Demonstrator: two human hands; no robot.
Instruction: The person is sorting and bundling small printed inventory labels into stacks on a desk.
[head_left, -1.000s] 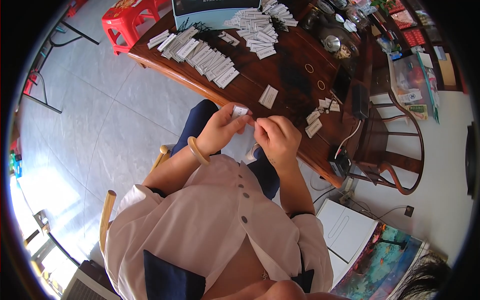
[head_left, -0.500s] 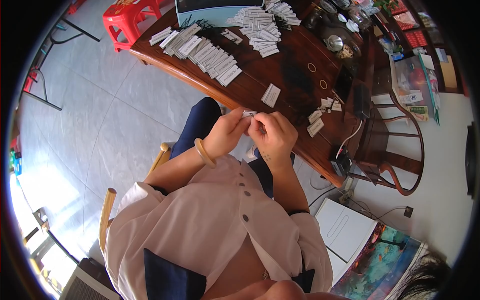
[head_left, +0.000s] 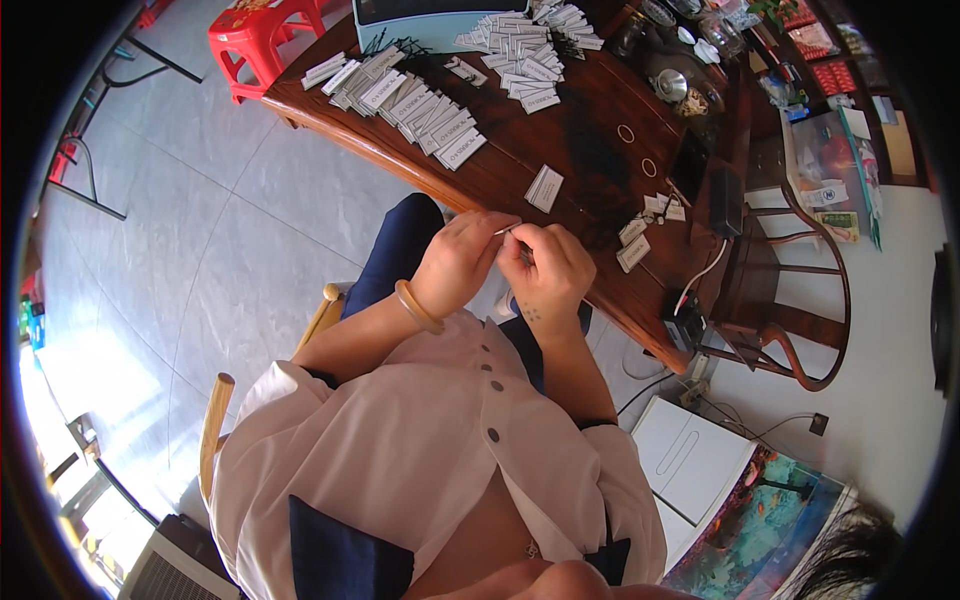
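Just in front of the table's near edge, my two hands meet over a small white tag (head_left: 508,228). My left hand (head_left: 457,262) pinches it between thumb and fingers, and it shows almost edge-on. The fingers of my right hand (head_left: 551,266) are closed at the tag's other end; whether a thin cord is also between them is too small to tell. Beyond my hands lies a small stack of white printed tags (head_left: 544,188). A few more tags (head_left: 633,252) with dark cords lie to the right.
Overlapping rows of tags (head_left: 400,105) and a heaped pile of tags (head_left: 527,62) cover the far part of the wooden table (head_left: 520,150). Two thin rings (head_left: 648,168), a phone (head_left: 688,163) and a black box with a cable (head_left: 724,203) lie at right. A red stool (head_left: 258,45) stands far left.
The tag has turned from showing its printed face to nearly edge-on. My left fingers have shifted over it, while my right hand stays almost in place.
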